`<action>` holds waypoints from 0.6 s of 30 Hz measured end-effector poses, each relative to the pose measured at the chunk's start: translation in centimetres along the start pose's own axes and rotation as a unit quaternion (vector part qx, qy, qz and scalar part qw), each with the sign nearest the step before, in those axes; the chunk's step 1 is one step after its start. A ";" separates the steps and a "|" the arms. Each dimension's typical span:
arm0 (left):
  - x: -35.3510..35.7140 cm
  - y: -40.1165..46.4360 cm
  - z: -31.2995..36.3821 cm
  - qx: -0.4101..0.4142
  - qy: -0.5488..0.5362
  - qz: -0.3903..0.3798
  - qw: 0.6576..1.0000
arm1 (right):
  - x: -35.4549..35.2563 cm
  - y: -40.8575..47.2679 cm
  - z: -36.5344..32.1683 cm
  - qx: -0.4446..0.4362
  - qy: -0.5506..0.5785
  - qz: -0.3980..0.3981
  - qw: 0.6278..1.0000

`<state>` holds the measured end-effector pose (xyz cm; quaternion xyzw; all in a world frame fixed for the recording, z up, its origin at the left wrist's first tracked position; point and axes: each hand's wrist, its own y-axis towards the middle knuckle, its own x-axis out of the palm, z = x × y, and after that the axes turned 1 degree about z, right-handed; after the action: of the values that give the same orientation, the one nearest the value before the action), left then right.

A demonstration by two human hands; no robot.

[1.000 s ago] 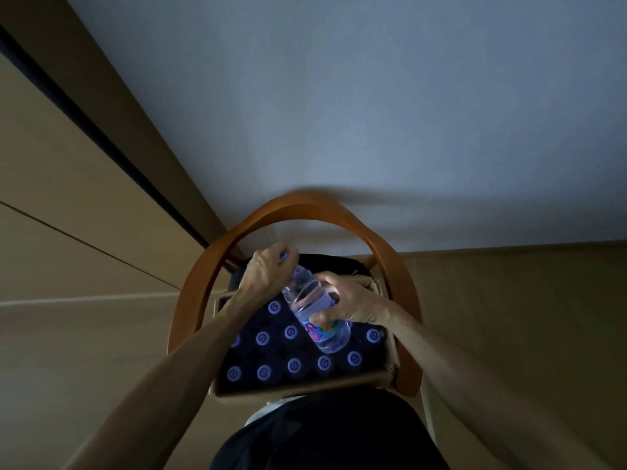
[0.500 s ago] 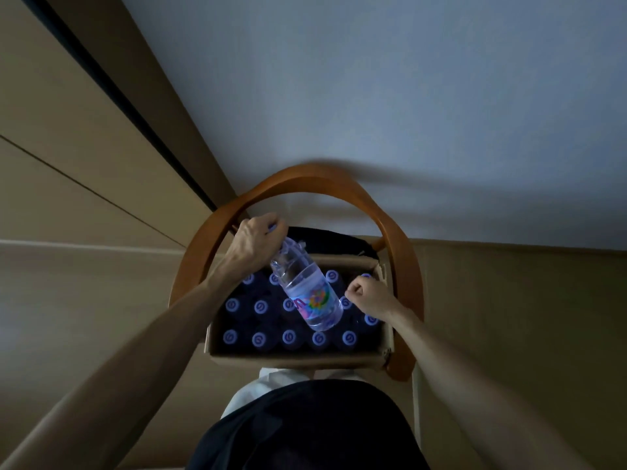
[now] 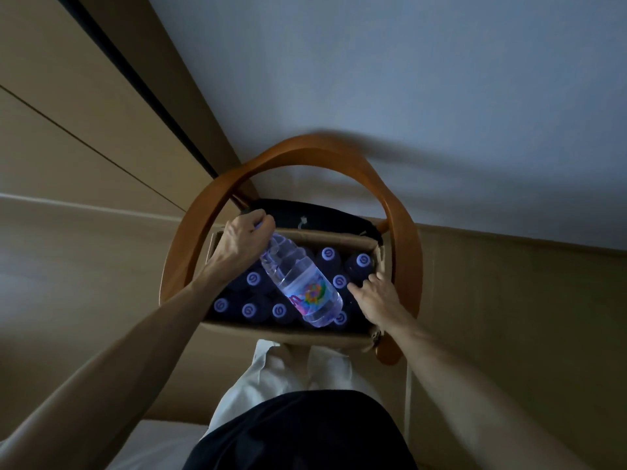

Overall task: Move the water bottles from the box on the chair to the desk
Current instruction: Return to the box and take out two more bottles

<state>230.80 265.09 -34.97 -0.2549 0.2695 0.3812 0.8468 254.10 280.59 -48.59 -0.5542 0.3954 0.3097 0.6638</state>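
Over the open brown cardboard box on the curved wooden chair, left hand gripping a clear plastic water bottle by its neck, tilted. At the box's right side, right hand loosely curled, holding nothing, fingertips among the capped bottles.

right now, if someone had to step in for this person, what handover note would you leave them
Left hand: grips the neck end of one water bottle, held tilted above the box.
Right hand: holds nothing; its fingers reach down among the capped bottles at the box's right side.
The box sits on the wooden chair, with many capped bottles standing upright in rows.
Done: one bottle lifted out.
Left: carry it to the desk, which is not in view, then move the rest.
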 end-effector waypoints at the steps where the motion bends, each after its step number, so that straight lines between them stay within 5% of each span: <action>1: 0.1 -0.3 -0.1 -0.005 0.002 0.001 1.000 | 0.0 -0.1 0.3 -0.011 0.009 0.001 1.000; 6: -0.1 -1.3 -0.4 0.002 0.012 0.007 1.000 | -1.5 -1.0 1.4 -0.044 0.104 0.007 0.994; 12: -1.3 -1.8 -0.3 0.009 0.010 0.006 1.000 | -7.3 -2.2 3.6 -0.073 0.241 -0.085 0.964; 18: -4.2 -1.7 0.0 0.059 0.006 0.029 0.998 | -15.5 -2.9 4.6 -0.071 0.272 -0.037 0.959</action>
<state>229.74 261.97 -31.89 -0.1989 0.3042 0.3875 0.8472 249.71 284.93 -33.38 -0.6772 0.5175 0.1495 0.5012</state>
